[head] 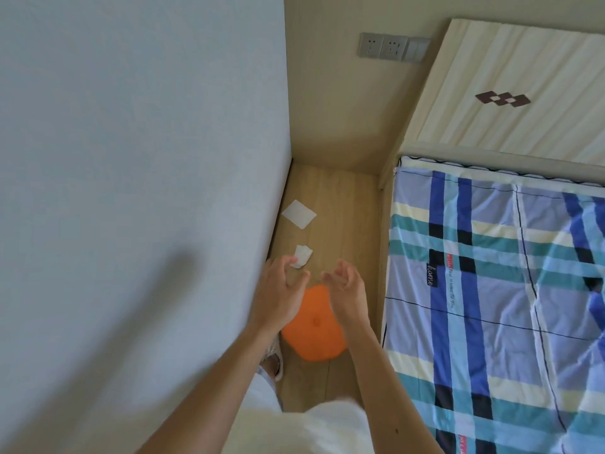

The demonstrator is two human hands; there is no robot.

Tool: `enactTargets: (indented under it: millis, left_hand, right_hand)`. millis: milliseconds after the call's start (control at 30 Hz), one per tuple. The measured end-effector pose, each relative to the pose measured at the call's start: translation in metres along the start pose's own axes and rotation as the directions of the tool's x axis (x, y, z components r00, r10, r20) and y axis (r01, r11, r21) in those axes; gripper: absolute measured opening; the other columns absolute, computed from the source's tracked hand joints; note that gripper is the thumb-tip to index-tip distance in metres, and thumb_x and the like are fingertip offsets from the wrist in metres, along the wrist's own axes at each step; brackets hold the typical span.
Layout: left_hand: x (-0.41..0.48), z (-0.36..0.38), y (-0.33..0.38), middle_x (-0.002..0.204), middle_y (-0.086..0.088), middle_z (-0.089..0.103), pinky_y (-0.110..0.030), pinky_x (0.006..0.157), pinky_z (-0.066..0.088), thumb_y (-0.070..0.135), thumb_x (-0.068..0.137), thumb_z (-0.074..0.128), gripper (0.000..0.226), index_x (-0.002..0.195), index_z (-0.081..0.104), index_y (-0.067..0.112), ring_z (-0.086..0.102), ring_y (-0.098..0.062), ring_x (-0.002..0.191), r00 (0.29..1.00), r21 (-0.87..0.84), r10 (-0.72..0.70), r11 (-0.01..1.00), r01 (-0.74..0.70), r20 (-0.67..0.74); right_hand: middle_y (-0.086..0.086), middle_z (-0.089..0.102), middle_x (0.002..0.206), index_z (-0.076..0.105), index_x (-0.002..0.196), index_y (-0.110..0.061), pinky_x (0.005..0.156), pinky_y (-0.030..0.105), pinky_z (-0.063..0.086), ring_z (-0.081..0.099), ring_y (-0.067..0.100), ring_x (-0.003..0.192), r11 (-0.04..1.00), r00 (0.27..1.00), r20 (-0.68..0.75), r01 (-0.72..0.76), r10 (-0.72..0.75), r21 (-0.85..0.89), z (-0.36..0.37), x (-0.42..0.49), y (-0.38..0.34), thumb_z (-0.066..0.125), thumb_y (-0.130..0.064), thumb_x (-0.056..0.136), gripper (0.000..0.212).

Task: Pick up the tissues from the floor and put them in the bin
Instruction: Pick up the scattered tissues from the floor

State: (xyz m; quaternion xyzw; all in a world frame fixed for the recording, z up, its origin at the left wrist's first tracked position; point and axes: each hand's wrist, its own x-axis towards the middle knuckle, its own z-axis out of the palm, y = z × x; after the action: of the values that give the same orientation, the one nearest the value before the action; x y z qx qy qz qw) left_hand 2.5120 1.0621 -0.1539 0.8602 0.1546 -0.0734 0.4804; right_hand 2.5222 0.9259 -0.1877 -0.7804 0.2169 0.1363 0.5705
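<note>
left hand [278, 296]: fingers spread, empty | right hand [347, 290]: fingers curled, empty

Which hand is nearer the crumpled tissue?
Left. The left hand has fingers beside the crumpled tissue; the right hand hangs farther off, toward the bed.

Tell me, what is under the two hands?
Under the left hand and right hand sits an orange round object; its upper part is covered.

A flat square white tissue [299, 214] lay on the floor. A crumpled tissue [302, 256] lay nearer the orange bin [312, 332].
</note>
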Motion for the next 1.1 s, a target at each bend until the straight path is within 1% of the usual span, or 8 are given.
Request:
enactTargets:
  millis: [133, 267, 400, 567, 700, 833, 967, 1100]
  left_hand:
    - [0.083, 0.005, 0.017, 0.118, 0.012, 0.049, -0.027, 0.091, 0.043, 0.041, 0.091, 0.055, 0.040, 0.126, 0.055, 0.023, 0.052, -0.008, 0.110, 0.997, 0.040, 0.021, 0.999, -0.024, 0.074]
    - [0.148, 0.025, 0.024, 0.118, 0.013, 0.048, -0.025, 0.088, 0.042, 0.043, 0.089, 0.055, 0.041, 0.125, 0.054, 0.025, 0.051, -0.006, 0.109, 0.988, 0.088, -0.031, 0.996, 0.018, 0.154]
    - [0.200, 0.051, 0.015, 0.117, 0.011, 0.047, -0.014, 0.072, 0.037, 0.038, 0.091, 0.056, 0.041, 0.128, 0.054, 0.023, 0.052, -0.003, 0.095, 0.981, 0.103, -0.086, 0.992, 0.069, 0.173]
    - [0.286, 0.089, -0.015, 0.104, 0.023, 0.047, -0.026, 0.088, 0.040, 0.031, 0.094, 0.058, 0.035, 0.128, 0.059, 0.020, 0.050, -0.008, 0.110, 0.990, 0.115, -0.124, 0.987, 0.116, 0.062]
    - [0.347, 0.130, -0.074, 0.114, 0.011, 0.050, -0.030, 0.092, 0.043, 0.031, 0.094, 0.056, 0.036, 0.126, 0.059, 0.017, 0.049, -0.011, 0.112, 0.989, 0.203, -0.128, 0.973, 0.110, 0.077]
    - [0.409, 0.187, -0.168, 0.123, -0.003, 0.059, -0.029, 0.096, 0.045, 0.030, 0.095, 0.058, 0.032, 0.122, 0.060, 0.013, 0.052, -0.020, 0.117, 0.981, 0.336, -0.147, 0.937, 0.096, 0.128]
    - [0.452, 0.242, -0.260, 0.131, 0.002, 0.055, -0.018, 0.093, 0.047, 0.032, 0.094, 0.060, 0.029, 0.120, 0.057, 0.021, 0.052, -0.013, 0.118, 0.965, 0.430, -0.129, 0.903, 0.020, 0.227]
    - [0.490, 0.294, -0.346, 0.136, 0.005, 0.052, -0.029, 0.102, 0.050, 0.036, 0.090, 0.065, 0.035, 0.122, 0.054, 0.027, 0.051, -0.012, 0.124, 0.942, 0.530, -0.135, 0.846, -0.052, 0.307]
  right_hand:
    - [0.001, 0.058, 0.137, 0.047, 0.141, -0.018, 0.077, 0.023, 0.043, 0.056, 0.006, 0.103, 1.000, 0.999, -0.044, -0.013, 0.014, 0.026, 0.007, 0.058, -0.028, 0.062, -0.038, 0.090, 0.058]
    - [-0.006, 0.055, 0.134, 0.044, 0.144, -0.021, 0.066, 0.012, 0.036, 0.055, -0.006, 0.090, 0.999, 0.998, -0.064, -0.019, 0.017, -0.033, -0.004, 0.124, -0.046, 0.063, -0.037, 0.089, 0.060]
    - [-0.006, 0.055, 0.138, 0.044, 0.143, -0.023, 0.077, 0.020, 0.040, 0.057, 0.006, 0.104, 0.994, 0.998, -0.043, -0.039, 0.034, -0.106, -0.014, 0.199, -0.051, 0.063, -0.035, 0.091, 0.058]
    - [-0.003, 0.054, 0.139, 0.044, 0.142, -0.022, 0.085, 0.026, 0.044, 0.059, 0.010, 0.111, 0.961, 0.993, 0.120, 0.020, 0.014, -0.275, 0.002, 0.323, -0.039, 0.063, -0.034, 0.090, 0.056]
    - [0.002, 0.054, 0.138, 0.045, 0.141, -0.019, 0.093, 0.034, 0.052, 0.059, 0.017, 0.116, 0.916, 0.982, 0.189, 0.073, 0.004, -0.395, 0.035, 0.418, -0.006, 0.064, -0.028, 0.089, 0.056]
    - [0.001, 0.048, 0.141, 0.042, 0.143, -0.021, 0.089, 0.034, 0.052, 0.060, 0.021, 0.115, 0.858, 0.970, 0.242, 0.133, -0.010, -0.496, 0.085, 0.505, 0.052, 0.061, -0.026, 0.089, 0.058]
    - [-0.001, 0.037, 0.149, 0.033, 0.148, -0.020, 0.086, 0.038, 0.056, 0.065, 0.026, 0.108, 0.803, 0.958, 0.285, 0.200, -0.039, -0.562, 0.131, 0.570, 0.114, 0.059, -0.019, 0.090, 0.064]
    - [-0.001, 0.032, 0.149, 0.029, 0.150, -0.019, 0.087, 0.043, 0.056, 0.064, 0.026, 0.106, 0.746, 0.940, 0.331, 0.277, -0.081, -0.605, 0.178, 0.634, 0.179, 0.058, -0.014, 0.089, 0.067]
